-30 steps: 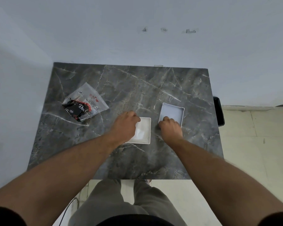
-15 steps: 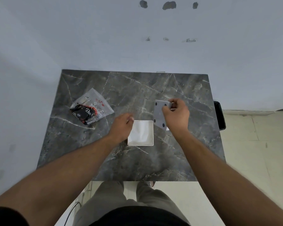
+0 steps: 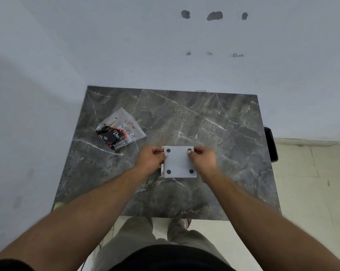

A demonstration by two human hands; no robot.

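Note:
A grey square box half point(image 3: 179, 162) with a dark dot near each corner lies upside down over the white box half, of which only a thin edge point(image 3: 162, 170) shows at the lower left. My left hand point(image 3: 150, 159) pinches the grey piece at its left edge. My right hand point(image 3: 202, 158) pinches it at the upper right corner. Both sit at the middle of the dark marble table point(image 3: 224, 133).
A clear plastic bag point(image 3: 120, 133) with black and red packets lies at the table's left. A black object point(image 3: 271, 143) hangs past the table's right edge. Walls close the back and left sides; tiled floor lies to the right.
My right hand lifted the grey box half from the table's right, turned it over and brought it left onto the white half. My left hand moved from the white half's side to grip the grey piece.

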